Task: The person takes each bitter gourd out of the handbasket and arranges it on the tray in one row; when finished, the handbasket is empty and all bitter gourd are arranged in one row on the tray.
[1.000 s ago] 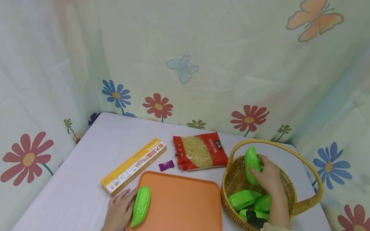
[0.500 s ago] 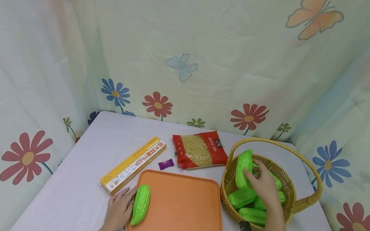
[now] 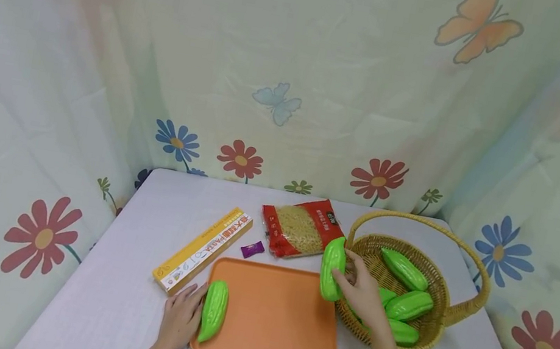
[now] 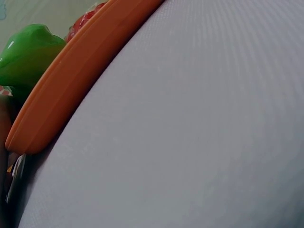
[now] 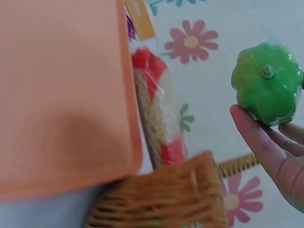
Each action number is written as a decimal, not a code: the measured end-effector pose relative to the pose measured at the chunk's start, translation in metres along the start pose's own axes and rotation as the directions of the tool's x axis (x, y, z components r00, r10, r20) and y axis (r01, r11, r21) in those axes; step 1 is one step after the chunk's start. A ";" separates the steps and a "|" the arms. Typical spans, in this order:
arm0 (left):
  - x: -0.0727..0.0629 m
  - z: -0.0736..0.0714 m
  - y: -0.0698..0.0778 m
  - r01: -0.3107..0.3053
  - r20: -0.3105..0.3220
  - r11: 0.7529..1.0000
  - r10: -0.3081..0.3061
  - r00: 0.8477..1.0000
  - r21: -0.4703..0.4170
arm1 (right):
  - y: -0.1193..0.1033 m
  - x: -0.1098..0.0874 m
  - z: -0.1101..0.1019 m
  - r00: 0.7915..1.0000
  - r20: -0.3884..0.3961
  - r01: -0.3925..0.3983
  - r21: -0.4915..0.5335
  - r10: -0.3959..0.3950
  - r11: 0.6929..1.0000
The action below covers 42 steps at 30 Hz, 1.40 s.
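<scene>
Pale curtains (image 3: 214, 34) printed with butterflies and large flowers close off three sides of a white-covered bench (image 3: 126, 260). Near its front lies an orange tray (image 3: 278, 316), with a wicker basket (image 3: 437, 287) just beside its right edge. Several glossy, ridged bitter gourds (image 3: 409, 306) lie in the basket at different angles; its handle (image 3: 469, 308) arches over the far side, which probably leaves the opening easy to reach from the front.

Raised between basket and tray, over the tray's far right corner, is another bitter gourd (image 3: 332, 270) in the right hand (image 3: 364, 296). That grip pinches it round the middle, thumb on the near side and fingers behind, a hold that likely balances its length and leaves both ends free. In the right wrist view its stubby stem end faces the camera.

One more bitter gourd (image 3: 214, 311) lies lengthwise along the tray's left rim, where the low edge would help stop it rolling off. Beside it rests the left hand (image 3: 181, 318), fingers relaxed and pinching nothing, perhaps there to steady tray or gourd; whether the fingertips touch either, I cannot tell.

Behind the tray, out of the hands' way, sit a slanted yellow-and-white pasta box (image 3: 203, 251), a small purple packet (image 3: 252, 249) and a red pasta bag (image 3: 298, 230).
</scene>
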<state>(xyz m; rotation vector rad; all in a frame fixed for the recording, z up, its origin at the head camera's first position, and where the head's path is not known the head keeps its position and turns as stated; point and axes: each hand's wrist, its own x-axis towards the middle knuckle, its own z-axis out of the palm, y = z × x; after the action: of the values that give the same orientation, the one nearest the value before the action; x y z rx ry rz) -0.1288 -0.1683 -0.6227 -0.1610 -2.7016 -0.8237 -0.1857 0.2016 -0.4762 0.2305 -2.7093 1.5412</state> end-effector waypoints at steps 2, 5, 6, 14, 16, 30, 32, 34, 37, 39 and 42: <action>0.001 -0.001 0.001 -0.003 0.001 1.000 0.003 1.000 -0.003 | -0.001 -0.001 0.011 1.000 0.009 -0.003 0.021 0.003 1.000; 0.001 -0.002 0.001 -0.001 -0.003 1.000 0.001 1.000 -0.015 | -0.001 -0.001 0.027 1.000 0.013 0.017 0.005 -0.017 1.000; 0.001 -0.002 0.002 0.002 -0.003 1.000 -0.002 1.000 -0.022 | -0.001 -0.001 0.032 1.000 0.022 0.021 0.001 -0.021 1.000; 0.001 -0.001 0.001 0.000 0.003 1.000 0.000 1.000 -0.020 | -0.003 -0.001 0.078 0.993 0.104 0.056 -0.010 -0.055 0.998; 0.001 -0.001 0.002 0.009 0.011 1.000 -0.009 1.000 -0.028 | -0.003 -0.003 0.089 0.990 0.133 0.053 -0.007 -0.052 0.999; 0.001 -0.003 0.003 0.034 0.023 0.999 -0.033 0.999 -0.033 | -0.010 -0.015 0.149 0.963 0.262 0.084 -0.050 -0.068 0.995; 0.000 -0.002 0.003 0.049 0.037 0.998 -0.048 0.998 -0.032 | -0.011 -0.016 0.155 0.960 0.273 0.073 -0.057 -0.055 0.996; 0.001 -0.002 0.003 0.052 0.041 0.998 -0.051 0.998 -0.027 | -0.013 -0.018 0.160 0.957 0.288 0.049 -0.047 -0.033 0.998; 0.001 -0.002 0.002 0.043 0.034 0.999 -0.043 0.999 -0.025 | -0.014 -0.021 0.166 0.954 0.299 0.047 -0.029 -0.036 0.998; 0.001 -0.002 0.002 0.040 0.029 0.999 -0.039 0.999 -0.029 | -0.014 -0.022 0.169 0.953 0.299 0.050 -0.018 -0.042 0.999; 0.001 -0.002 0.002 0.038 0.030 0.999 -0.037 0.999 -0.032 | -0.014 -0.024 0.174 0.955 0.295 0.049 -0.006 -0.045 0.999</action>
<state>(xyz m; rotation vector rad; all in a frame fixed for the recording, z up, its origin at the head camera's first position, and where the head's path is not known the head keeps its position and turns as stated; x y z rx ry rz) -0.1291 -0.1675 -0.6197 -0.1309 -2.7277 -0.8827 -0.1497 0.0489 -0.5560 0.5642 -2.9054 1.5898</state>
